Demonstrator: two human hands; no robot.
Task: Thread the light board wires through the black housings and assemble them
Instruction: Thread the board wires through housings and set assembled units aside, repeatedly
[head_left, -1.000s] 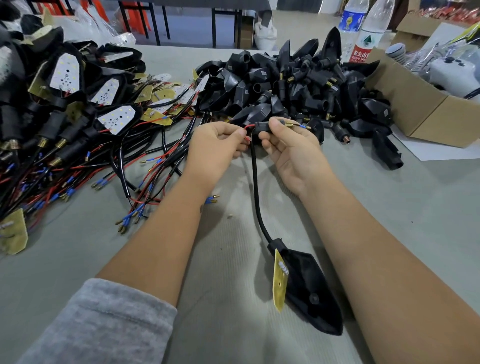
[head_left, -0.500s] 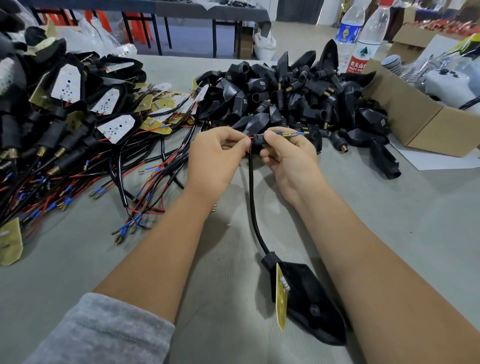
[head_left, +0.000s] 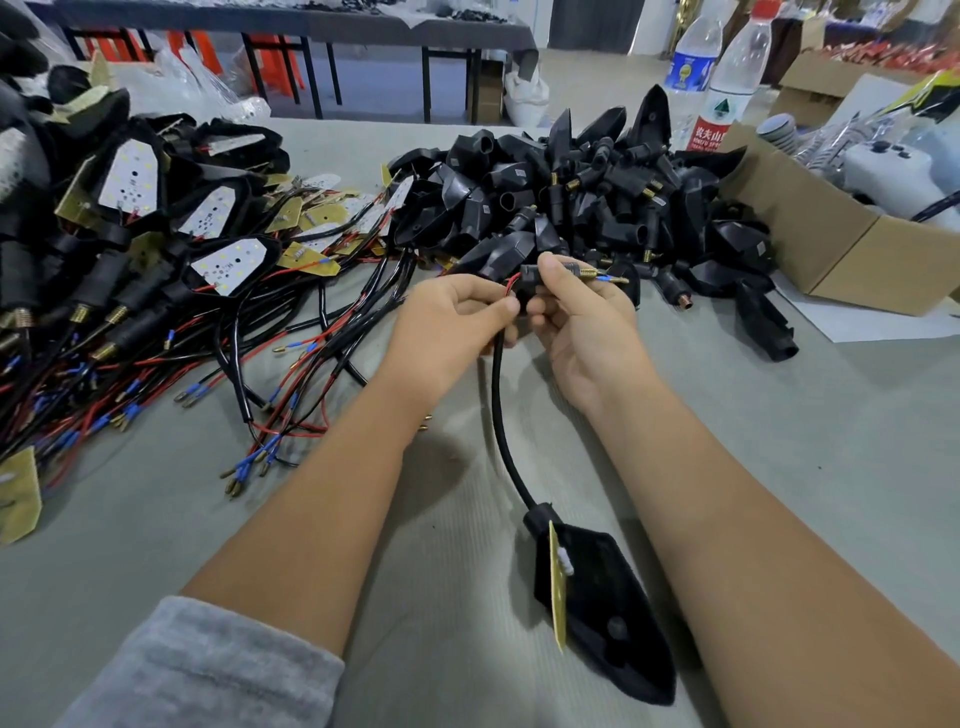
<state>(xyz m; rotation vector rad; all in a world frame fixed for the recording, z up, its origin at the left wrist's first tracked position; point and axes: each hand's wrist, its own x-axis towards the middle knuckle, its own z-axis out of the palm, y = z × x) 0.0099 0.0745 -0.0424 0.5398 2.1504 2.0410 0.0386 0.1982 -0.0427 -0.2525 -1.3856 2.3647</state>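
Note:
My left hand (head_left: 451, 325) pinches the red wire and the black sleeved cable (head_left: 500, 415) just below a small black stem housing (head_left: 531, 280). My right hand (head_left: 576, 312) grips that stem housing, and a brass terminal with a blue-tipped wire (head_left: 605, 278) sticks out past its fingers to the right. The cable runs down to a black lamp housing (head_left: 602, 608) lying on the table, with a yellow light board (head_left: 558, 587) standing on edge in it.
A heap of black housings (head_left: 582, 192) lies behind my hands. Assembled lamps and loose red and black wires (head_left: 208, 322) cover the left. A cardboard box (head_left: 852, 249) and two water bottles (head_left: 727, 83) stand at the right. The grey table (head_left: 805, 441) shows on the right.
Both hands stayed together on the stem housing. The brass terminal and blue-tipped wire now stick out further past my right fingers. The lamp housing on the table has hardly moved.

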